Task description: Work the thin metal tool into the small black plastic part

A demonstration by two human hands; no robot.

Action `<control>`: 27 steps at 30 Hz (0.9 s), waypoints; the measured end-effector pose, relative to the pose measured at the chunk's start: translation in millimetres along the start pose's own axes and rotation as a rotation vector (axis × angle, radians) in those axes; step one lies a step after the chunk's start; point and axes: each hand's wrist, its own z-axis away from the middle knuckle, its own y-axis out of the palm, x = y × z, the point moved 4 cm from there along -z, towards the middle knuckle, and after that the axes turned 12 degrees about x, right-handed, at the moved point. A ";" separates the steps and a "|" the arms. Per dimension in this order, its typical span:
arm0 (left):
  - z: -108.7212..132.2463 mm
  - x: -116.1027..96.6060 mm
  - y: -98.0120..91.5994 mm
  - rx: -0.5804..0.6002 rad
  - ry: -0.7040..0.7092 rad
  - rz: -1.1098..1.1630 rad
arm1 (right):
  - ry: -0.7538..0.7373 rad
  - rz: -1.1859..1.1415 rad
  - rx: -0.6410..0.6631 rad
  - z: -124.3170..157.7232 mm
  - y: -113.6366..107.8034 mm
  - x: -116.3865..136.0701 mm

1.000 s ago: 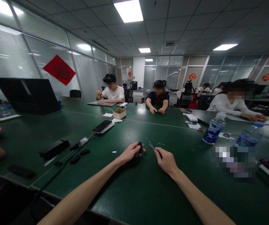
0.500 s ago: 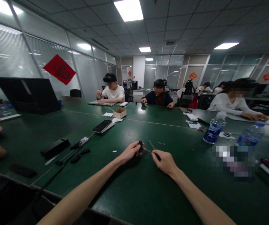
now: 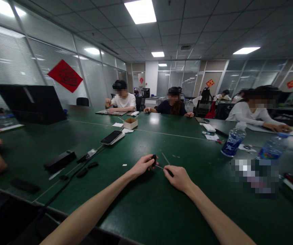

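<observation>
Small black object point(image 3: 154, 159) is held upright in the left hand point(image 3: 142, 165), thumb and fingers closed around it, above the green table point(image 3: 146, 207). Thin rod point(image 3: 159, 167) is pinched between closed fingertips of the right hand point(image 3: 179, 177), pointed at the black object; whether contact is made cannot be told. Pale thin strip point(image 3: 165, 158) is seen just past the right fingertips; held or lying, can't be told. White scrap point(image 3: 124, 165) is left near the left forearm. Farther left, small black pieces point(image 3: 82, 173) and a long black block point(image 3: 60, 162) are laid out. Phone point(image 3: 111, 137) and open box point(image 3: 130, 124) are placed farther back, labelled bottle point(image 3: 233, 140) to the right. Co-workers are seated beyond.
</observation>
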 end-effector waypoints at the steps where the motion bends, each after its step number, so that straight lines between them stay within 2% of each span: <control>1: 0.3 0.0 0.1 0.000 0.000 -0.001 | 0.001 0.005 0.002 -0.1 0.5 -0.2; 11: 1.5 1.1 -0.9 -0.003 0.011 -0.055 | -0.007 0.069 0.038 0.4 -0.5 3.7; 15: 2.8 -1.2 0.3 -0.050 0.023 -0.020 | 0.001 0.054 0.026 1.2 0.1 6.2; 23: 2.9 0.3 1.6 -0.143 0.022 0.226 | 0.032 -0.051 -0.048 2.0 3.0 9.8; 27: 3.3 -8.2 -2.2 -0.134 0.039 0.254 | 0.066 -0.123 -0.158 -1.2 2.6 7.6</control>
